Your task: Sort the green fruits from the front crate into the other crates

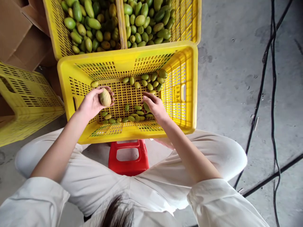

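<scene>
My left hand [91,103] holds a pale yellow-green oval fruit [105,97] over the left part of a yellow plastic crate [127,136]. Its fingers curl round the far side of the fruit. Over the right part of the crate, my right hand [155,106] is closed round a green oval fruit [146,107], mostly hidden by the fingers and thumb. Beneath the hands, several small green fruits lie on the slatted crate floor. One cluster of green fruits [155,84] sits in the far right corner, and a row of green fruits [131,118] lies along the near wall.
Two yellow crates heaped with green fruits [139,20] stand beyond this crate. Another yellow crate [30,107] is tilted at the left, near brown cardboard [16,28]. A red plastic stool [129,162] stands between my legs. Black cables [262,78] cross the concrete floor at the right.
</scene>
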`<state>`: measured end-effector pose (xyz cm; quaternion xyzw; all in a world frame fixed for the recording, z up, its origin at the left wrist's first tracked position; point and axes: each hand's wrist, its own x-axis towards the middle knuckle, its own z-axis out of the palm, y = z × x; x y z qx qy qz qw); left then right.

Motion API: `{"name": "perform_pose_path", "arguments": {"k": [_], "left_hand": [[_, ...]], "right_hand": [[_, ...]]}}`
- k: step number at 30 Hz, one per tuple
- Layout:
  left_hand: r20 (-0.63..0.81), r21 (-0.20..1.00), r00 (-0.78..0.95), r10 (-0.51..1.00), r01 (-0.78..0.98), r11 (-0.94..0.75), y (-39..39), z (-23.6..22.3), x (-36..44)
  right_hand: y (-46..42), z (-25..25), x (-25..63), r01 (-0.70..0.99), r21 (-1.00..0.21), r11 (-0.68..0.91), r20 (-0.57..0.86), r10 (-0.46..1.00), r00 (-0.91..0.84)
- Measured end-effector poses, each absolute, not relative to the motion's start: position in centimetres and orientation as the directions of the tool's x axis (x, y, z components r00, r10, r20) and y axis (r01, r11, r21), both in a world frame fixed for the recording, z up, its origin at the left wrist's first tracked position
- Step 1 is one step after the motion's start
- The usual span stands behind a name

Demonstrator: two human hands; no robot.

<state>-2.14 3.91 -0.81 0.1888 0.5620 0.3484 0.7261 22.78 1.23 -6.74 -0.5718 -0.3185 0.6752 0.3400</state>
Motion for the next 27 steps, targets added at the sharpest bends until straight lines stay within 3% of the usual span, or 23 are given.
{"name": "perform_pose_path", "arguments": {"k": [5, 9, 11, 14, 17, 19, 23, 27], "left_hand": [[-0.648, 0.732, 0.232, 0.726, -0.075, 0.677, 2.6, -1.6, -1.1], [-0.706, 0.701, 0.364, 0.608, 0.236, 0.673, 0.1, -2.8, 0.9], [-0.727, 0.682, 0.379, 0.573, 0.296, 0.669, -0.8, -3.1, 1.6], [-0.710, 0.691, 0.316, 0.630, 0.141, 0.709, -0.5, -3.2, 1.5], [-0.703, 0.651, 0.176, 0.690, -0.231, 0.723, 1.3, -2.9, 0.4], [-0.727, 0.605, 0.115, 0.677, -0.360, 0.710, 2.7, -2.6, -0.6], [-0.693, 0.659, 0.062, 0.718, -0.351, 0.666, 3.7, -2.3, -1.8], [-0.651, 0.674, 0.227, 0.725, -0.268, 0.689, 2.4, -2.6, -1.0]], "right_hand": [[1.0, -6.9, 22.5, -0.045, -0.847, -0.530, -0.528, 0.847, -0.057], [0.5, -6.5, 22.1, 0.062, -0.885, -0.461, -0.465, 0.883, -0.067], [0.4, -6.3, 22.1, 0.117, -0.897, -0.427, -0.436, 0.897, -0.070], [0.5, -6.3, 22.1, 0.088, -0.884, -0.459, -0.465, 0.883, -0.064], [0.9, -6.5, 22.3, -0.093, -0.830, -0.551, -0.544, 0.835, -0.085], [1.2, -6.5, 22.4, -0.223, -0.758, -0.613, -0.602, 0.789, -0.123], [1.2, -5.9, 22.2, -0.364, -0.670, -0.647, -0.631, 0.755, -0.179], [0.8, -5.0, 22.0, -0.395, -0.604, -0.692, -0.613, 0.720, -0.326]]}}
